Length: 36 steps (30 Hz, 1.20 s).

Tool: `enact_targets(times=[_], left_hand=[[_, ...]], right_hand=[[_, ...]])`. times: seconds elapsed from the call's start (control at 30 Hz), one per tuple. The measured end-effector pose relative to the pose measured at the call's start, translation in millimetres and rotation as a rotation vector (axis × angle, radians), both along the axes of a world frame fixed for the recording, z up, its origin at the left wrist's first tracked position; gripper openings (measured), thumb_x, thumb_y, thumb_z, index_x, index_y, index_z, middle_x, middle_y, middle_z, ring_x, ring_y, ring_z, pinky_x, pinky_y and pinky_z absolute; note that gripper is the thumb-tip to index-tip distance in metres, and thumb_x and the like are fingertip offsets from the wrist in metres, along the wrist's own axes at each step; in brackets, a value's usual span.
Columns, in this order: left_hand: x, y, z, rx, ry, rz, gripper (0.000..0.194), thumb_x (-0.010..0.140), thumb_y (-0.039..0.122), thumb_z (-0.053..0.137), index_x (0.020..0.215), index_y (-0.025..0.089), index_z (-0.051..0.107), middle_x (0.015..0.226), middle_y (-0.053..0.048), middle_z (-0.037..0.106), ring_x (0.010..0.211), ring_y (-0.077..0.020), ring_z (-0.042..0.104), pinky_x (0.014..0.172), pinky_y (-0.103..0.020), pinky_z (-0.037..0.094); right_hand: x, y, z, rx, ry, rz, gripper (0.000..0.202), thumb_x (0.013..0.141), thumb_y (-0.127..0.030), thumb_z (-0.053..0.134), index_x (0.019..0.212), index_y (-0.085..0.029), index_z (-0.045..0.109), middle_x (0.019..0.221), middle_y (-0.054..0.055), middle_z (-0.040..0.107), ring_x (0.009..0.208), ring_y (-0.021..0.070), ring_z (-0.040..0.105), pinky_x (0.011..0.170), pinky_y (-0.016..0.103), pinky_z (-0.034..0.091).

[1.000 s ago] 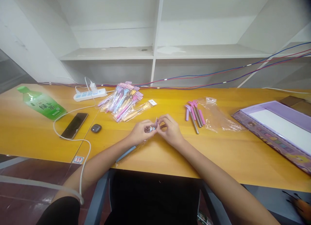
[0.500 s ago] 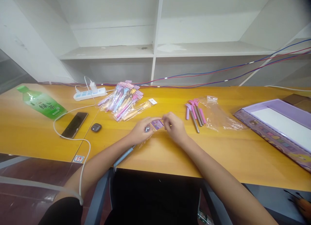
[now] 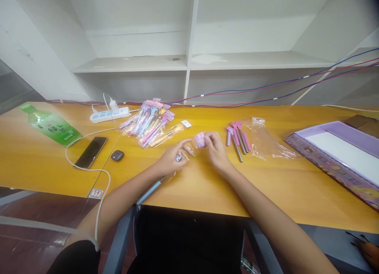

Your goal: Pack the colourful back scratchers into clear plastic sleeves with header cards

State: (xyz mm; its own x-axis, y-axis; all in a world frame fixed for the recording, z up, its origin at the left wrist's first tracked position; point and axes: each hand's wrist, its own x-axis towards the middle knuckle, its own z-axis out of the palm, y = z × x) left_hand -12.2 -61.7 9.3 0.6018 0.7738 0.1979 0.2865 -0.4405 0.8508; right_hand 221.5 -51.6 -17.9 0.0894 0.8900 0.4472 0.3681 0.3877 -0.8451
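My left hand (image 3: 171, 158) is closed around a back scratcher with a light blue handle (image 3: 149, 192), which slants down toward the table's front edge. Clear plastic wrapping (image 3: 193, 147) shows around it and reaches toward the right; the scratcher's head is mostly hidden in the fingers. With thumb and fingers pinched, my right hand (image 3: 217, 151) grips the small purple printed card (image 3: 199, 139) at the wrapping's far end. To the right lie several loose pink and purple back scratchers (image 3: 239, 137). Beyond my left hand is a pile of bagged back scratchers (image 3: 149, 122).
Empty clear bags (image 3: 266, 141) and an open purple box (image 3: 328, 155) are at the right. On the left are a green bottle (image 3: 53, 126), a phone (image 3: 91, 152), a small black case (image 3: 117, 155) and a power strip (image 3: 109, 115). A white cable (image 3: 85, 169) crosses my left arm.
My right hand has moved slightly right and up with the purple card, away from my left fingers. The card now shows more fully. My left hand has barely moved.
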Motion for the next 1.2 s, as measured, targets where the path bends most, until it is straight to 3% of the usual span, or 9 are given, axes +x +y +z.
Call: enact_targets(times=[0.07,0.17,0.3,0.43,0.6,0.7,0.83,1.0,1.2], left_hand=[[-2,-4,3.5,-0.123,-0.005,-0.131,0.071,0.082,0.01,0.059,0.15,0.024,0.043,0.109,-0.005,0.076,0.082,-0.0149,0.069,0.075,-0.026,0.051],[-3,-10,7.0,-0.29,-0.001,-0.376,0.057,0.086,0.014,0.062,0.14,0.023,0.05,0.108,-0.007,0.077,0.087,-0.0163,0.07,0.074,-0.027,0.051],[1,-13,5.6,-0.328,-0.03,-0.456,0.04,0.087,0.023,0.072,0.125,0.022,0.06,0.111,-0.009,0.075,0.093,-0.0179,0.071,0.08,-0.029,0.054],[5,1,-3.2,-0.285,-0.313,-0.13,0.046,0.086,0.039,0.079,0.123,0.021,0.06,0.116,-0.011,0.071,0.098,-0.02,0.072,0.084,-0.032,0.056],[3,21,-11.6,-0.057,-0.624,0.496,0.069,0.081,0.048,0.085,0.135,0.025,0.049,0.13,-0.012,0.062,0.112,-0.0219,0.067,0.081,-0.028,0.057],[5,19,-13.4,-0.021,-0.643,0.54,0.075,0.082,0.052,0.083,0.141,0.028,0.043,0.135,-0.012,0.058,0.118,-0.0239,0.064,0.082,-0.029,0.057],[11,11,-19.6,-0.2,-0.529,0.277,0.068,0.087,0.054,0.077,0.138,0.026,0.043,0.126,-0.011,0.06,0.101,-0.0207,0.067,0.08,-0.033,0.057],[12,8,-31.4,-0.301,-0.312,0.071,0.053,0.086,0.037,0.077,0.128,0.023,0.048,0.104,-0.004,0.062,0.087,-0.0148,0.065,0.079,-0.03,0.053],[8,5,-27.6,-0.081,-0.186,0.128,0.035,0.091,0.029,0.07,0.12,0.023,0.05,0.108,-0.003,0.058,0.077,-0.0091,0.061,0.069,-0.023,0.052]], right_hand=[[3,3,-2.1,-0.097,0.065,0.014,0.036,0.101,-0.055,0.053,0.089,-0.022,0.059,0.087,0.002,0.061,0.081,0.0182,0.056,0.079,0.032,0.048],[-2,2,-4.8,-0.302,0.045,0.255,0.04,0.092,-0.06,0.064,0.089,-0.02,0.067,0.082,0.002,0.067,0.076,0.0179,0.06,0.074,0.031,0.049],[-16,0,-9.3,-0.433,0.059,0.405,0.042,0.088,-0.056,0.069,0.111,-0.02,0.072,0.089,0.004,0.073,0.073,0.0176,0.062,0.068,0.03,0.051],[-17,-3,-9.3,-0.455,0.165,0.436,0.033,0.092,-0.049,0.063,0.102,-0.018,0.071,0.089,0.005,0.072,0.067,0.014,0.058,0.056,0.024,0.044],[-20,-22,0.4,-0.716,0.356,0.874,0.042,0.089,-0.042,0.069,0.125,-0.021,0.065,0.107,0.007,0.072,0.062,0.0102,0.057,0.049,0.021,0.036],[-31,-30,3.7,-0.698,0.249,0.961,0.039,0.09,-0.046,0.074,0.118,-0.019,0.067,0.092,0.004,0.071,0.063,0.0101,0.057,0.056,0.022,0.043],[-33,-24,1.5,-0.559,0.253,0.732,0.04,0.089,-0.056,0.074,0.095,-0.017,0.069,0.061,-0.004,0.056,0.05,0.0088,0.047,0.049,0.023,0.037],[-12,-6,3.4,-0.342,0.518,0.25,0.042,0.082,-0.059,0.08,0.087,-0.02,0.065,0.067,-0.003,0.059,0.054,0.0101,0.052,0.048,0.024,0.041],[3,4,7.0,-0.2,0.718,0.037,0.042,0.077,-0.054,0.086,0.086,-0.021,0.06,0.073,-0.003,0.059,0.056,0.0092,0.056,0.046,0.022,0.043]])
